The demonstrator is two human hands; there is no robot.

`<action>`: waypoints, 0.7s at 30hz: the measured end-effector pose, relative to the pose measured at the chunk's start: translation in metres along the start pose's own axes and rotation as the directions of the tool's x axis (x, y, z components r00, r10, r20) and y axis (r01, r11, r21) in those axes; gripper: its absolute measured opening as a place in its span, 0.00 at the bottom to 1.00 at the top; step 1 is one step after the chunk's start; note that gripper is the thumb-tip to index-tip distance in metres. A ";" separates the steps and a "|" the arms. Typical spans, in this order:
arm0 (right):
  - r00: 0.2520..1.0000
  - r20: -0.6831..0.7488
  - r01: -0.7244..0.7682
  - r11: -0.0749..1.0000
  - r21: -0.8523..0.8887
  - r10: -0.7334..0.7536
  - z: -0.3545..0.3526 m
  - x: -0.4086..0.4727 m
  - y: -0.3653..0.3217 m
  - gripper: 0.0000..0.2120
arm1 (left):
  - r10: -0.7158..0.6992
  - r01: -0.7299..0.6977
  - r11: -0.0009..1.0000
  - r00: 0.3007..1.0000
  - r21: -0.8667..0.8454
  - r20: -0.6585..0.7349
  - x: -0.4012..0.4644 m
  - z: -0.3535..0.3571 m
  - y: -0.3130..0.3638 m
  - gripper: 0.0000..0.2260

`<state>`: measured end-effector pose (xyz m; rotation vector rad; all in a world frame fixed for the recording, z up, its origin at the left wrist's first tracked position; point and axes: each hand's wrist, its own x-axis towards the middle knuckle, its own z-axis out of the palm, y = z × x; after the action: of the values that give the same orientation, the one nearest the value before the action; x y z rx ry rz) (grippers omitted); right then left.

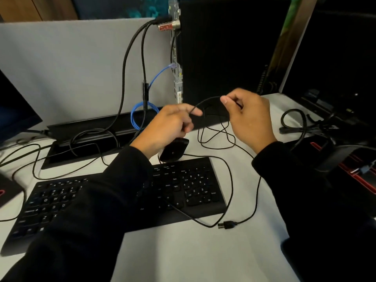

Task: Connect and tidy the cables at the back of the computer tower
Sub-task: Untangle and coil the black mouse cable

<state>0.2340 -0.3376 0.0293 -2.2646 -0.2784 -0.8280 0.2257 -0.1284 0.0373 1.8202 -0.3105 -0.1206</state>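
Evidently both grips are pinching the thin black cable [211,98], left hand [168,125] and right hand [248,117] looping its slack above the table [183,251], seemingly to tidy it before its USB plug [227,224] is connected.

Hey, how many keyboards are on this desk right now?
1. The black keyboard lies on the desk in front of the person, partly under the left sleeve, below the mouse. Others may be hidden out of frame.

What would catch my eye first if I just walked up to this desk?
Probably the two hands at centre: the left hand and right hand pinch a thin black cable between them, above a black mouse and keyboard. Behind, a bright blue cable runs to the computer tower.
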 end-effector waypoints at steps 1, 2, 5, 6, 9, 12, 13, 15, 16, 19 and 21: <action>0.998 -0.039 0.043 0.999 0.010 -0.043 -0.001 0.001 -0.008 0.10 | -0.023 0.027 0.996 0.999 -0.087 0.046 -0.002 -0.001 0.004 0.17; 0.995 -0.073 0.074 0.997 0.025 -0.072 0.000 0.001 -0.013 0.11 | -0.024 0.041 0.987 0.994 -0.157 0.109 -0.005 -0.001 0.008 0.20; 0.997 -0.075 0.044 0.993 0.108 -0.036 0.009 -0.004 -0.021 0.16 | 0.060 0.071 0.916 0.949 -0.395 0.311 -0.016 -0.002 0.023 0.23; 1.000 -0.020 0.017 0.990 0.139 -0.015 0.013 -0.009 -0.023 0.18 | 0.103 0.083 0.876 0.930 -0.475 0.352 -0.020 -0.001 0.027 0.22; 0.966 0.255 -0.010 0.983 0.185 -0.038 0.026 -0.021 -0.029 0.15 | 0.130 0.107 0.767 0.940 -0.632 0.317 -0.028 0.000 0.027 0.21; 0.860 0.494 0.046 0.983 0.177 -0.130 0.031 -0.030 -0.035 0.15 | 0.066 0.046 0.728 0.988 -0.684 0.136 -0.036 -0.001 0.012 0.23; 0.823 0.548 0.054 0.981 0.186 -0.149 0.030 -0.032 -0.038 0.17 | 0.054 0.013 0.734 0.996 -0.679 0.077 -0.041 -0.003 0.006 0.22; 0.764 0.622 0.085 0.982 0.170 -0.174 0.029 -0.035 -0.042 0.17 | 0.060 -0.054 0.749 0.998 -0.661 -0.014 -0.050 -0.007 -0.007 0.18; 0.744 0.644 0.095 0.983 0.159 -0.176 0.028 -0.036 -0.044 0.14 | 0.071 -0.093 0.751 0.996 -0.653 -0.060 -0.054 -0.011 -0.011 0.17; 0.747 0.646 0.062 0.984 0.167 -0.157 0.028 -0.034 -0.045 0.14 | 0.160 -0.224 0.760 0.974 -0.611 -0.159 -0.061 -0.032 -0.014 0.13; 0.784 0.604 0.035 0.981 0.192 -0.146 0.028 -0.031 -0.041 0.12 | 0.232 -0.295 0.796 0.955 -0.528 -0.184 -0.065 -0.044 -0.006 0.12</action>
<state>0.2067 -0.2872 0.0170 -2.3045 -0.7345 -0.0614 0.1745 -0.0678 0.0388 1.1859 -0.4022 0.0843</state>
